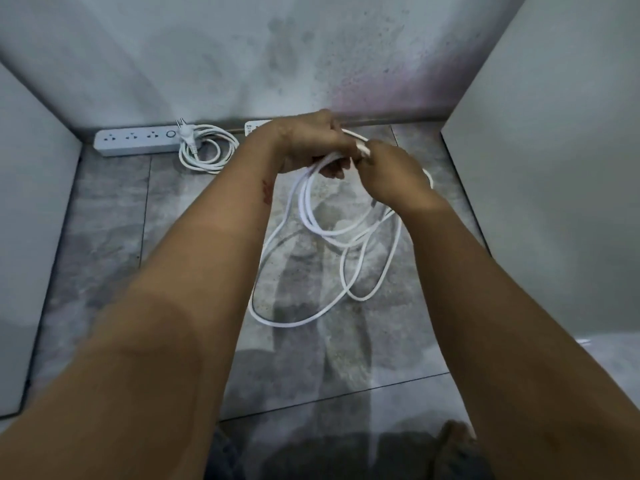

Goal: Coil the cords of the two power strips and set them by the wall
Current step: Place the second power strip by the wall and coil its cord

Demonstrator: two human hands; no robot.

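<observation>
One white power strip point(133, 142) lies along the back wall at the left, its cord point(207, 150) coiled beside it with the plug resting on top. The second strip point(254, 127) shows only as a white corner behind my left wrist. Its long white cord point(332, 233) hangs in several loose loops down to the floor. My left hand point(311, 143) is closed around the top of those loops. My right hand point(391, 174) pinches the same cord just right of the left hand, above the floor near the wall.
A grey stained wall point(311, 64) closes the back. Pale panels stand at the left point(31, 220) and right point(554, 168), forming a narrow bay. The floor point(104, 237) is mottled grey tile. My foot point(453, 441) shows at the bottom edge.
</observation>
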